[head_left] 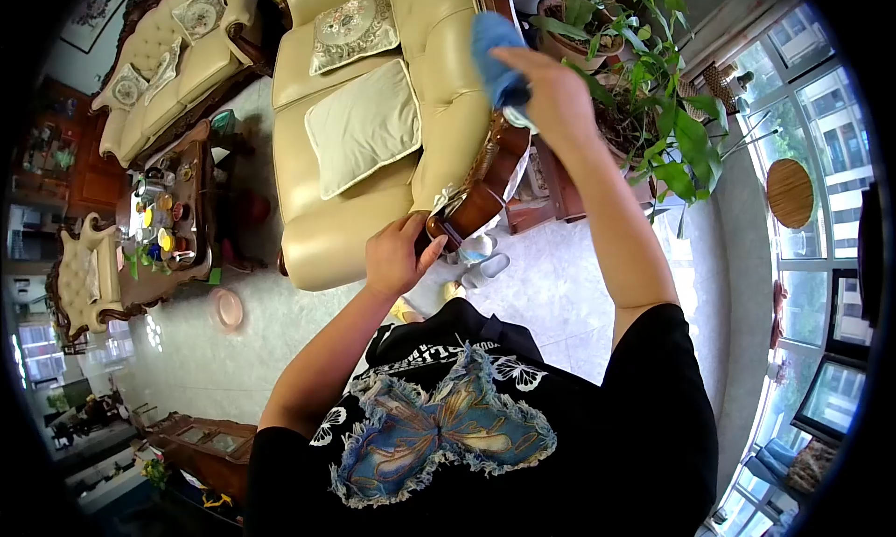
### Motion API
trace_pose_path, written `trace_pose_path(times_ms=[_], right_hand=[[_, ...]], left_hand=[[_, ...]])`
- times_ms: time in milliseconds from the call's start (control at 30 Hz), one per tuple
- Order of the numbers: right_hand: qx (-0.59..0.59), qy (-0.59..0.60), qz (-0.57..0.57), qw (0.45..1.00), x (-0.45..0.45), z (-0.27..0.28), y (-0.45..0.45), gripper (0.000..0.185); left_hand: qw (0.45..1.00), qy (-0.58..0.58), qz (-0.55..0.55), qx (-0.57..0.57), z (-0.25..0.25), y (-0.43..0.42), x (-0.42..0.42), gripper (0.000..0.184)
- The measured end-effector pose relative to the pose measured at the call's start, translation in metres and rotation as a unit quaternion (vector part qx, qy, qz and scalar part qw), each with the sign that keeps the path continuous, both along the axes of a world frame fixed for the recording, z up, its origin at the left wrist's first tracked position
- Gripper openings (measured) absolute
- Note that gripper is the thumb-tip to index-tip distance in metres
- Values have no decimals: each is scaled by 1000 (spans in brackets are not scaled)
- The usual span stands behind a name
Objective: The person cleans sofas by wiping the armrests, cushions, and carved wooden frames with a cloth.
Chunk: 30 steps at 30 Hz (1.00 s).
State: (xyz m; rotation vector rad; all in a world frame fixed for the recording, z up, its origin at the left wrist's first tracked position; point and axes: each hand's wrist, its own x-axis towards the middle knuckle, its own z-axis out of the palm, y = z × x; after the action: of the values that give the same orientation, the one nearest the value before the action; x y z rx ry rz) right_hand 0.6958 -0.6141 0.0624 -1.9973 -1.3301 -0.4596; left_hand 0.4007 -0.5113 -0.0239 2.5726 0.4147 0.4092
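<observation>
My right hand (pixel 560 98) is closed on a blue cloth (pixel 495 56), held against the upper part of the sofa's carved wooden edge. Lower down, my left hand (pixel 397 254) grips the front end of the sofa armrest (pixel 453 215), its thumb on one side of the dark wood and its fingers on the other. The cream leather sofa (pixel 322 243) carries a plain white cushion (pixel 364 128) and a patterned cushion (pixel 355 28). Part of the wooden edge is hidden behind the cloth and my right hand.
Leafy potted plants (pixel 686 154) crowd the right side of the sofa, close to my right forearm. Grey slippers (pixel 485 269) lie on the floor below the armrest. To the left are a cluttered coffee table (pixel 187 257), a second sofa (pixel 154 89) and a pink basin (pixel 226 310).
</observation>
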Motion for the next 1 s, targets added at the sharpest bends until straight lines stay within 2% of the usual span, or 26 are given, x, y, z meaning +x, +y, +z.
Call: trace_pose_path(times_ms=[67, 100, 300, 367, 467, 500, 567, 600, 667, 733, 767, 833, 867, 933, 1000], right_hand=[[-212, -77, -58, 973, -8, -34, 2, 57], [-261, -76, -39, 961, -9, -55, -5, 59], [-218, 10, -129, 967, -7, -110, -81, 54], [-294, 241, -87, 921, 6, -111, -118, 48], [-217, 348, -209, 888, 0, -78, -128, 53], [-221, 347, -205, 888, -1, -66, -123, 53], [-21, 310, -221, 924, -14, -45, -104, 64], [52, 276, -185, 942, -21, -40, -88, 67], [65, 235, -158, 957, -42, -29, -55, 70], [-65, 46, -87, 993, -32, -56, -35, 71], [-68, 49, -87, 993, -33, -67, -38, 71], [-204, 85, 2, 975, -39, -78, -46, 68], [-205, 85, 3, 975, -39, -82, -55, 68], [-195, 102, -22, 975, -29, -86, -87, 63], [-203, 207, -93, 953, -6, -87, -121, 57]], left_hand=[[998, -53, -2, 39, -6, 1, 1, 44], [998, -52, -6, 41, -7, 2, 1, 44], [998, -59, 3, 28, -15, 0, -2, 46], [999, -31, 3, 12, -9, 2, -1, 43], [999, -45, -1, 3, -9, 3, 0, 44], [999, -44, 4, 0, -10, 3, 0, 44], [997, -75, -6, 32, -15, 5, 1, 48], [997, -72, -5, 31, -15, 6, 1, 48], [996, -69, -13, 54, -14, 7, 1, 48], [996, -68, -9, 50, -16, 6, 2, 48], [997, -62, -6, 41, -15, 6, 2, 49], [999, -44, 2, 23, -15, 5, 0, 49], [999, -44, 3, 22, -15, 5, -1, 49], [998, -59, -1, 31, -15, 5, 0, 48], [997, -66, 3, 31, -15, 5, 1, 48]])
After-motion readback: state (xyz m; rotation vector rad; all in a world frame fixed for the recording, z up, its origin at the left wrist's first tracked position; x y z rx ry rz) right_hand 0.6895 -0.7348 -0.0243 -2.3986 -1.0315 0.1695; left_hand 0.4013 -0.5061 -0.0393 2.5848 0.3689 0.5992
